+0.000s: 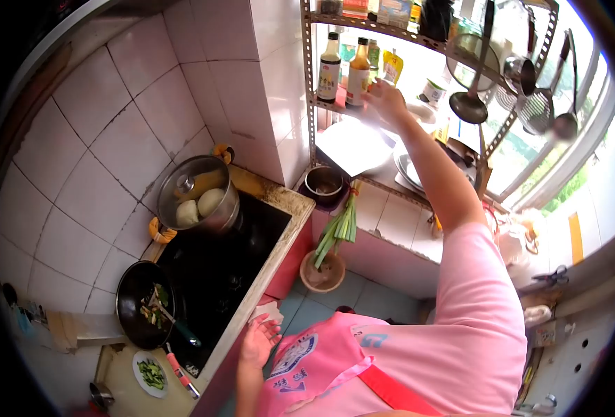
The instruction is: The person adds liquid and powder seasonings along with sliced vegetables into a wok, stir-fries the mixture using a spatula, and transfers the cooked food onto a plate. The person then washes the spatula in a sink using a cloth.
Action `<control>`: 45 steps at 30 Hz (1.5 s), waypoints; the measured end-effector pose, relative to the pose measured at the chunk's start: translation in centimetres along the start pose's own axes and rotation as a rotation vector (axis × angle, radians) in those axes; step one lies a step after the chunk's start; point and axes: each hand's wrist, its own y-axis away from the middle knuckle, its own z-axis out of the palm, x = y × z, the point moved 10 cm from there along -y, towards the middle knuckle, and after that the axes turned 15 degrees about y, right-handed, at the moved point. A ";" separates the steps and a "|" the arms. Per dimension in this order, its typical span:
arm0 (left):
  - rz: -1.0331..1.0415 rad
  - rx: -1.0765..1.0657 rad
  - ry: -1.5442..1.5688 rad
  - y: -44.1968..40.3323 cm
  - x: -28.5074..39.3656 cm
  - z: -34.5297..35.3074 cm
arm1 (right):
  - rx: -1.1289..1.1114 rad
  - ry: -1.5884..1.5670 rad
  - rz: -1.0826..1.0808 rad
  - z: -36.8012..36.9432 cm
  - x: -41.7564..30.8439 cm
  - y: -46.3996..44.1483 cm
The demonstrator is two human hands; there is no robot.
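My right hand (pixel 386 104) is raised to the wire-and-metal shelf, its fingertips at the right side of a sauce bottle (pixel 357 75) with a yellow cap and pale label. Whether the fingers press on the glass is hard to see; they do not wrap round it. A dark-capped bottle (pixel 329 69) stands to its left, and a yellow pouch (pixel 392 67) is behind my hand. Low by the stove's front edge, my left hand (pixel 257 338) is palm up with loosely bent fingers, holding nothing visible.
A lidded steamer pot (pixel 199 194) with pale buns and a black wok (pixel 139 306) with food and a spatula are on the stove (pixel 252 240). Nearby are a plate of chopped greens (pixel 150 375), scallions (pixel 337 229) over a bin (pixel 322 274), and hanging ladles (pixel 468 105).
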 end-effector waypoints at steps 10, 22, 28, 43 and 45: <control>0.272 0.217 0.192 -3.0 -3.7 2.1 | -0.043 0.083 0.270 5.3 7.2 -19.3; 0.243 0.237 0.203 -6.2 -6.0 6.8 | 0.298 0.044 -0.388 11.5 8.1 -27.4; 0.273 0.236 0.044 -7.1 -4.1 9.1 | 0.269 -0.070 -0.696 4.2 -3.0 -11.1; 1.156 0.096 -1.023 3.4 8.1 16.2 | -0.899 -1.015 -0.778 3.3 -29.2 29.7; 1.135 0.079 -0.936 5.6 8.6 12.6 | -0.921 -1.042 -0.853 3.0 -32.3 33.6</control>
